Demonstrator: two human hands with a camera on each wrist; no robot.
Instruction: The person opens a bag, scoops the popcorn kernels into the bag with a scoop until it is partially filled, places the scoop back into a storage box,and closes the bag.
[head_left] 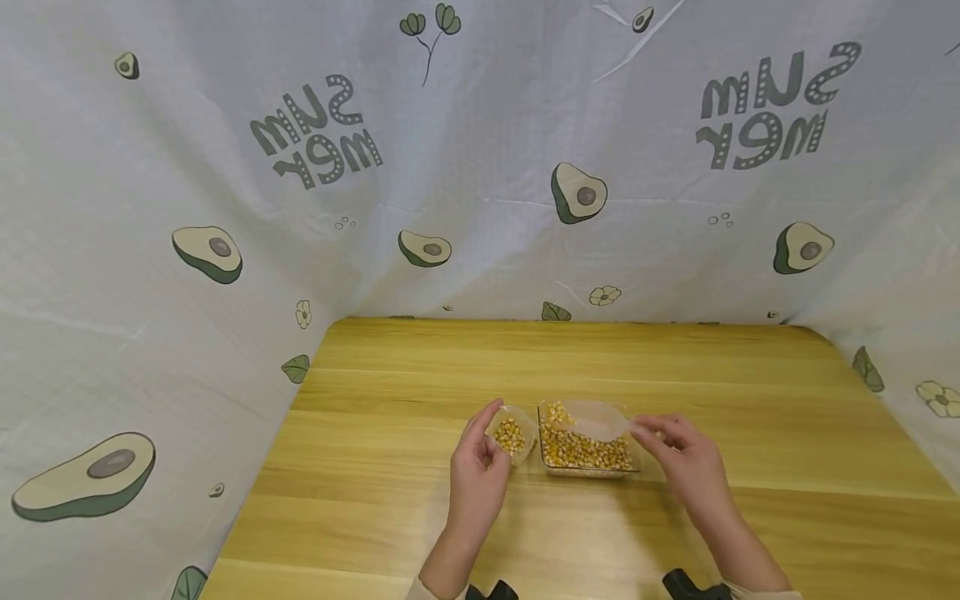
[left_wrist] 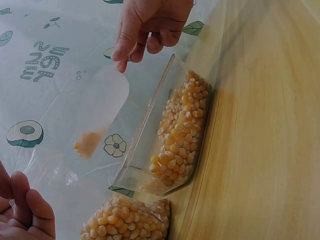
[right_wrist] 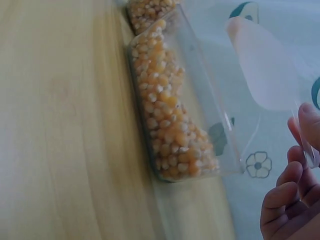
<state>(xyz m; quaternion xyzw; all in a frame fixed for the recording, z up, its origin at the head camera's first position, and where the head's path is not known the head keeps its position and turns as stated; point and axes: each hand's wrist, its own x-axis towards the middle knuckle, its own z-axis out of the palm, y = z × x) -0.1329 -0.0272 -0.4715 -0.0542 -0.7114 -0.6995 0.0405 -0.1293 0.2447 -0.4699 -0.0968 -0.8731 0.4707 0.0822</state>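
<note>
2 clear plastic containers of corn kernels sit side by side near the middle of the wooden worktop (head_left: 420,392). The small cup (head_left: 512,435) is on the left; the larger tray (head_left: 587,448) is just to its right, the 2 touching or nearly so.

Left hand (head_left: 477,467): fingers curled round the near side of the small cup, thumb and forefinger on its rim. The cup is about half full of kernels.

Right hand (head_left: 678,457): pinches the handle of a clear plastic spoon (head_left: 596,428) between thumb and fingertips. The spoon bowl is over the tray, above the kernel layer. The left wrist view shows a few kernels in the spoon bowl; blurred, count not readable.

The tray holds an even layer of kernels over its floor.

A cloth printed with avocados (head_left: 577,193) stands behind and at both sides of the worktop.
</note>
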